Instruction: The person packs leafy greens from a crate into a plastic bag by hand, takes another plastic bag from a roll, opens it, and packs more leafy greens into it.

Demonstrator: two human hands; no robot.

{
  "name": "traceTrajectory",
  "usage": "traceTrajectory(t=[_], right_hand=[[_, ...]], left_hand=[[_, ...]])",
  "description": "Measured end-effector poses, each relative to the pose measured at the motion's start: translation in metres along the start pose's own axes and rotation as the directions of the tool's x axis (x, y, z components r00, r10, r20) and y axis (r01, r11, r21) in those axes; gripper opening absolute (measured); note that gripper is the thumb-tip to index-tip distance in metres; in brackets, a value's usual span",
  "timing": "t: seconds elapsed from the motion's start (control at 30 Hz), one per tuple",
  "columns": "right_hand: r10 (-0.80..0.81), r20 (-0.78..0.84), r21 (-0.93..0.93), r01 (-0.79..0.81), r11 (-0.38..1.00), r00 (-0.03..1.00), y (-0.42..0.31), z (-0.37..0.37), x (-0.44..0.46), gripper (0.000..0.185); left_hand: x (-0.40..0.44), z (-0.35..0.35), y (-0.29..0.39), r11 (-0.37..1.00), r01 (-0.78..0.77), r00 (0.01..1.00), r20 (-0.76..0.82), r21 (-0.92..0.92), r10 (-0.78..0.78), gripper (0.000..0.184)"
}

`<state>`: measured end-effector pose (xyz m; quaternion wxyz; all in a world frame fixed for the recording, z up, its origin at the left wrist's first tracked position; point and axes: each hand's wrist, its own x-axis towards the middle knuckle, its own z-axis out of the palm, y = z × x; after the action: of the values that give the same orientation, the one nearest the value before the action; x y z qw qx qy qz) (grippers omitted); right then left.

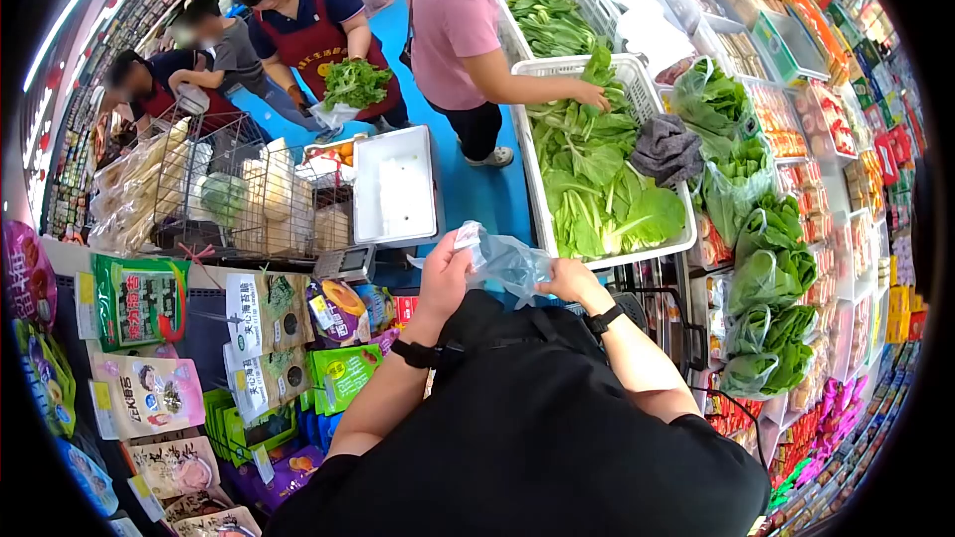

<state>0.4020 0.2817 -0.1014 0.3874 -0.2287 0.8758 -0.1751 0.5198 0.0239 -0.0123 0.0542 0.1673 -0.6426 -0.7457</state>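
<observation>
A clear plastic bag [512, 264] is stretched between my two hands, in front of my body. My left hand [445, 273] is closed on its left side, near a whitish bunched part. The fingers of my right hand [579, 283] pinch the bag's right edge. Just beyond the bag stands a white crate [537, 194] filled with leafy greens [597, 179]. Another person's hand [589, 94] reaches into those greens, apart from my hands.
A white bin [396, 189] stands ahead on the left, beside wire baskets [199, 189]. Bagged greens [771, 268] line the right side. Snack packets [139, 298] hang at left. A person in a red apron [333, 35] holds greens on the blue floor [463, 179].
</observation>
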Motion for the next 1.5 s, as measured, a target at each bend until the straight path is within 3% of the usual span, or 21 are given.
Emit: traceTrajectory(t=[0.23,0.3,0.33,0.47,0.53,0.8,0.97,1.13,1.27,1.47,1.5], right_hand=[[0.079,-0.239,0.14,-0.046,0.989,0.968,0.01,0.019,0.004,0.074],[-0.001,-0.262,0.25,0.069,0.966,0.965,0.016,0.02,0.008,0.067],[-0.018,-0.283,0.247,0.091,0.965,0.959,0.017,0.02,0.009,0.052],[-0.07,-0.294,0.196,0.132,0.972,0.953,0.018,0.017,0.013,0.038],[-0.086,-0.378,0.212,0.177,0.961,0.922,0.009,0.013,0.008,0.032],[-0.084,-0.379,0.244,0.187,0.952,0.922,0.004,0.012,0.007,0.031],[-0.052,-0.297,0.237,0.126,0.963,0.954,-0.007,0.006,0.002,0.034],[-0.056,-0.283,0.23,0.125,0.965,0.957,-0.004,0.011,0.005,0.035],[-0.086,-0.347,0.233,0.174,0.957,0.934,0.004,0.02,0.011,0.036],[-0.046,-0.321,0.297,0.146,0.944,0.946,-0.003,0.006,0.007,0.034],[0.003,-0.36,0.418,0.158,0.895,0.933,-0.006,0.001,0.004,0.033]], left_hand=[[0.0,0.004,0.003,0.999,0.016,1.0,-0.004,-0.028,-0.016,0.038],[0.0,0.003,0.004,0.999,0.031,0.999,-0.011,-0.034,-0.031,0.038],[0.0,0.003,0.003,0.998,0.037,0.999,0.009,-0.05,-0.036,0.038],[0.002,0.004,0.001,0.994,0.052,0.998,0.043,-0.091,-0.048,0.035],[0.001,0.003,0.0,0.991,0.051,0.997,0.06,-0.121,-0.044,0.033],[0.002,0.005,-0.005,0.998,0.059,0.998,0.035,-0.024,-0.058,0.022],[0.003,-0.002,-0.013,0.996,0.027,1.0,0.01,0.081,-0.028,0.017],[-0.001,0.003,0.0,0.997,0.025,1.0,0.01,0.075,-0.026,0.016],[0.0,0.001,-0.003,0.994,0.042,0.999,0.01,0.104,-0.043,0.015],[0.012,-0.012,-0.016,0.996,0.028,0.999,-0.046,0.084,-0.024,0.016],[0.017,-0.016,-0.019,0.998,0.041,0.995,-0.087,0.043,-0.037,0.016]])
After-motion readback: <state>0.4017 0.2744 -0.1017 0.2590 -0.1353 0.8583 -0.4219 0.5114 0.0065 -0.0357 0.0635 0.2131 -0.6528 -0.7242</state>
